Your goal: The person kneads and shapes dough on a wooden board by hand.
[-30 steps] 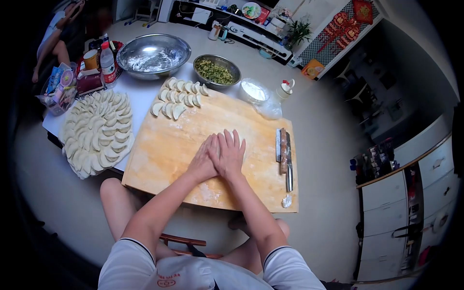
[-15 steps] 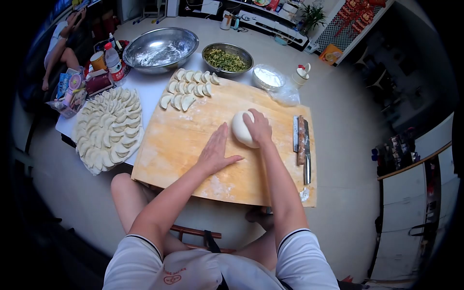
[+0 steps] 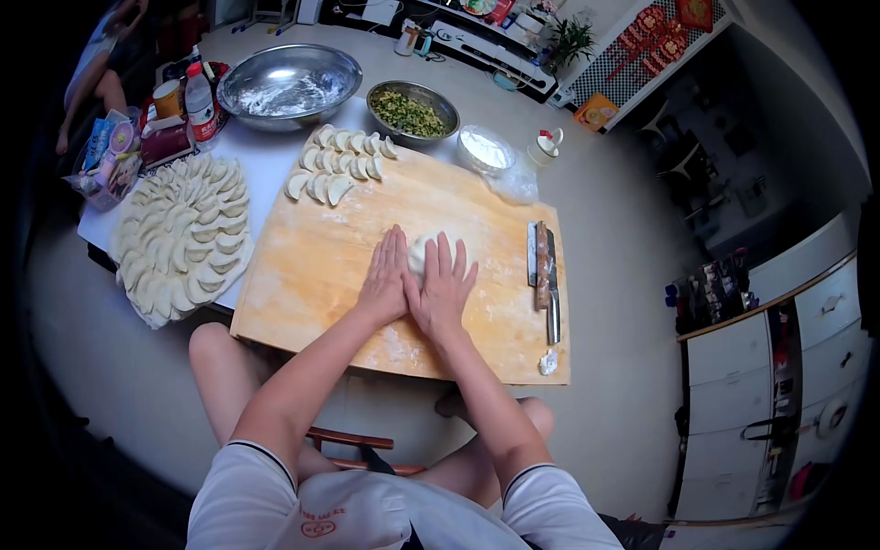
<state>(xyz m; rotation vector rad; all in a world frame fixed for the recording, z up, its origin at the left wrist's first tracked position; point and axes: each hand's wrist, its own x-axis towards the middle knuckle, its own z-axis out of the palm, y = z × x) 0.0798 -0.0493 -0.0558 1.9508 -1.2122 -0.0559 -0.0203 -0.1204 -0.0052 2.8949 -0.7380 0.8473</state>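
Note:
A pale lump of dough (image 3: 422,252) lies on the big wooden board (image 3: 312,275), mostly hidden under my hands. My left hand (image 3: 385,280) and my right hand (image 3: 442,286) lie flat side by side on it, fingers stretched forward and palms pressing down. Folded dumplings (image 3: 337,170) sit in rows at the board's far left corner. Beyond the board stands a steel bowl of green filling (image 3: 411,112).
A round tray packed with dumplings (image 3: 179,238) sits left of the board. A cleaver and rolling pin (image 3: 544,275) lie along the board's right edge, a dough scrap (image 3: 547,363) near its corner. A large floured steel bowl (image 3: 289,84), a flour bag (image 3: 486,151) and bottles (image 3: 199,105) stand at the back.
My right hand had lifted the dough ball off the board half a second ago; now it is back down and both hands press flat on it.

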